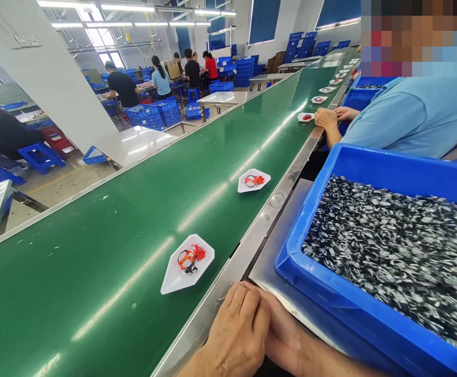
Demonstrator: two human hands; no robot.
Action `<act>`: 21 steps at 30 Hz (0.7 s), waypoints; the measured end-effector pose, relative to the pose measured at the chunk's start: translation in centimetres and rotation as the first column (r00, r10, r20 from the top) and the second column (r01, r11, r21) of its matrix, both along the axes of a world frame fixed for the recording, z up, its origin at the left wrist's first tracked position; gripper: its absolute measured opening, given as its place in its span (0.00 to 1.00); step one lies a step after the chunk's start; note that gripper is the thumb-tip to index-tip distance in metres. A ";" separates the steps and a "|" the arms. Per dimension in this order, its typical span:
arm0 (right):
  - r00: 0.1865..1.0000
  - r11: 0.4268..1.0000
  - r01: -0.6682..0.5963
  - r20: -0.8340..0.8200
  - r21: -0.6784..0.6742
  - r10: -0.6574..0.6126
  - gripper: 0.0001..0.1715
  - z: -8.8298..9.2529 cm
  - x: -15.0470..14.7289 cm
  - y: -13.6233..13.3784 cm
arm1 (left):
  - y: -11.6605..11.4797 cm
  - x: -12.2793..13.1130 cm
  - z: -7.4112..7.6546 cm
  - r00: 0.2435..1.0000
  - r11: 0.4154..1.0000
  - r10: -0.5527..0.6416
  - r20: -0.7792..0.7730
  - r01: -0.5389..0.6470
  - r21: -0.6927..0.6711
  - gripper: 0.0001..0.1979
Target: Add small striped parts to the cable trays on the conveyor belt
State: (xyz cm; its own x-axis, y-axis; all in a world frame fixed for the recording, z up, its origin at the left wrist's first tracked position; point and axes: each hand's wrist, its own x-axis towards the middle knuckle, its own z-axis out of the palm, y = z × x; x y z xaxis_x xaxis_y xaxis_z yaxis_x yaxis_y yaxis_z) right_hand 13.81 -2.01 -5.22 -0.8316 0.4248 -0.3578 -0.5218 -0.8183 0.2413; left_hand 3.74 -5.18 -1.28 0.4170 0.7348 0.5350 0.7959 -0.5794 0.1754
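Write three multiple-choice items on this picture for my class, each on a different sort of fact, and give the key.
1. Where is the blue crate?
A. On the green belt
B. Beside the belt
C. Under the far tables

2. What colour is the cord on the nearest white tray?
A. Orange-red
B. Blue
C. Green

3. How are the hands?
A. Lifting a tray
B. Inside the crate
C. Together by the belt's steel edge, holding nothing visible

1. B: it stands right of the belt, past the edge.
2. A: orange-red loops show against the white.
3. C: they overlap at the edge, nothing showing in them.
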 end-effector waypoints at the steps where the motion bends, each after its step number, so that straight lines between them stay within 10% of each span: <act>1: 1.000 1.000 0.006 0.018 0.025 -0.007 0.05 0.1 0.0 -0.1 | 0.0 0.0 0.2 1.000 1.000 -0.001 0.011 0.001 0.007 0.15; 9: 0.958 0.959 -0.018 0.279 0.282 -0.064 0.07 0.8 -0.1 -0.4 | 0.1 0.0 0.3 0.992 0.997 0.060 0.107 -0.053 -0.061 0.15; 21: 0.911 0.981 -0.112 0.411 0.161 0.036 0.21 0.6 -0.2 0.0 | 0.4 0.0 -0.7 0.981 0.984 0.099 0.169 -0.071 -0.166 0.11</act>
